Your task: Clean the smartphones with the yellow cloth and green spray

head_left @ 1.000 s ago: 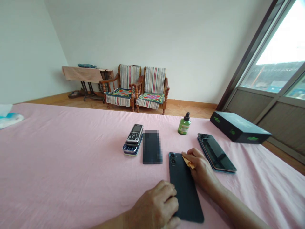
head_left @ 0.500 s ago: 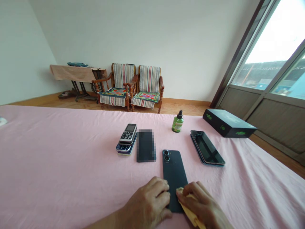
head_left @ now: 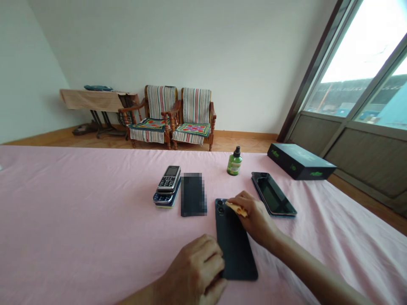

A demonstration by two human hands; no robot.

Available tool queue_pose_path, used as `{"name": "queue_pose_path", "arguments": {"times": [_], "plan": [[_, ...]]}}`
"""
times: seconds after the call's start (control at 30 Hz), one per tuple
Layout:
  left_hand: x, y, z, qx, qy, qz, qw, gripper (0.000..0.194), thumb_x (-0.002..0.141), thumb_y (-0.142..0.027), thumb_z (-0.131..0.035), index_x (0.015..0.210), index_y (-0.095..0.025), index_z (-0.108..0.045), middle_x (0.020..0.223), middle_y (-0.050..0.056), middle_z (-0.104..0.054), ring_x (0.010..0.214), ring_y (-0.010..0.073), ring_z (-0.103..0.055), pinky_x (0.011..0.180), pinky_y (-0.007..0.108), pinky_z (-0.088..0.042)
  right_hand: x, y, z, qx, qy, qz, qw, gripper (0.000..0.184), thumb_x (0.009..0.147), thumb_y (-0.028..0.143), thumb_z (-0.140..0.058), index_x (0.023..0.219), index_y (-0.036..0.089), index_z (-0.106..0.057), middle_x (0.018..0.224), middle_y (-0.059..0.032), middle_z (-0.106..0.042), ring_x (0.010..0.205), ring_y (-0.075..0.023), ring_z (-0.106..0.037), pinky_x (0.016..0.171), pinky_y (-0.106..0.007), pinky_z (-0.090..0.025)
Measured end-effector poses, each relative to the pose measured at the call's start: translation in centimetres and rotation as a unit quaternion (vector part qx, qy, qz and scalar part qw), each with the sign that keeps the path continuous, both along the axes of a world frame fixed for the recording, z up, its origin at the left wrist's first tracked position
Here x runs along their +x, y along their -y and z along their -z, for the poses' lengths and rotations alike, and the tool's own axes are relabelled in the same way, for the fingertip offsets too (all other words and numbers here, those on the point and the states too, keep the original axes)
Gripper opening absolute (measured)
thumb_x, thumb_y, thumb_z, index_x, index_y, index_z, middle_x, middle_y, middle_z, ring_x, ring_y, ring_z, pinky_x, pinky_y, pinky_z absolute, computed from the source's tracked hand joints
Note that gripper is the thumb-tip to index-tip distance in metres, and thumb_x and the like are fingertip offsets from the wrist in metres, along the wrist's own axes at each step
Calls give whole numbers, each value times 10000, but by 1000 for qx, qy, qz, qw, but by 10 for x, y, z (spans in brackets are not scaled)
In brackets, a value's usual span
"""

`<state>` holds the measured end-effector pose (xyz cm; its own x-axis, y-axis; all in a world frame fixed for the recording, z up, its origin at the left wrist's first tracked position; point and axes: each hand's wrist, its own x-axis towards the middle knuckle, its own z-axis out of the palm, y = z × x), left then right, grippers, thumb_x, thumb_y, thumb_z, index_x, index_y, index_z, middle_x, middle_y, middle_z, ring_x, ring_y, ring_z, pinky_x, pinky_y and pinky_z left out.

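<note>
Your right hand [head_left: 256, 220] pinches a yellow cloth [head_left: 237, 209] on the far end of the dark smartphone [head_left: 237, 258], your left hand [head_left: 190, 269] clamping its near edge

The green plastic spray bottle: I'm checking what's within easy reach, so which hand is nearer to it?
Right hand nearer: holding a yellow cloth on the dark phone, just in front of the green plastic spray bottle. Left hand farther, at the phone's lower left edge.

Matt dark phone back [head_left: 237, 250], soft yellow cloth [head_left: 237, 209], smooth pink fabric sheet [head_left: 95, 212], glossy green plastic bottle [head_left: 234, 164]
</note>
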<state>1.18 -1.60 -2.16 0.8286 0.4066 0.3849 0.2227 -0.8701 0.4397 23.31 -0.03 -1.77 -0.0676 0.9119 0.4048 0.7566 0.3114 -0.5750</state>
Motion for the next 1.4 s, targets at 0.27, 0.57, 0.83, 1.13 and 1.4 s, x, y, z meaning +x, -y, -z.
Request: {"name": "queue_pose_path", "arguments": {"times": [0.27,0.57,0.83,1.13,1.4], "plan": [[-1,-4,6,16,-12,18,1000,134,837,-158,-703,924,-163,-602,873,40,-636,858,204,-591,790,300,-505,-7,-2,16,6,21,-28,999,423,721,-89,-459,946,164,-712,867,-74,-588,842,-202,-549,736,-323,-453],[0,5,6,22,-17,-9,1000,59,903,-132,-611,858,-170,-615,851,33,-637,827,191,-578,715,263,-488,-40,75,7,-58,-48,-115,991,239,759,48,-572,868,211,-710,830,-50,-597,756,-192,-571,595,-287,-482],[0,10,8,47,22,-14,999,178,925,-126,-578,752,-168,-574,763,20,-615,757,157,-569,663,245,-443,-25,19,2,-23,-54,-76,995,496,668,-95,-455,965,194,-727,891,-48,-588,804,-154,-587,699,-267,-475],[0,8,1,-49,3,-44,998,238,771,-35,-690,780,-193,-512,848,5,-585,834,171,-549,733,252,-458,-27,19,4,-42,8,-128,991,529,638,-104,-438,973,208,-704,933,-44,-565,889,-181,-524,746,-296,-434],[4,9,-13,-182,49,-101,977,506,567,51,-556,996,-199,-462,1064,57,-529,1029,224,-524,926,361,-472,-37,57,8,-76,-2,-161,984,377,733,-40,-488,945,211,-673,924,-49,-566,853,-182,-516,717,-300,-431]]}}
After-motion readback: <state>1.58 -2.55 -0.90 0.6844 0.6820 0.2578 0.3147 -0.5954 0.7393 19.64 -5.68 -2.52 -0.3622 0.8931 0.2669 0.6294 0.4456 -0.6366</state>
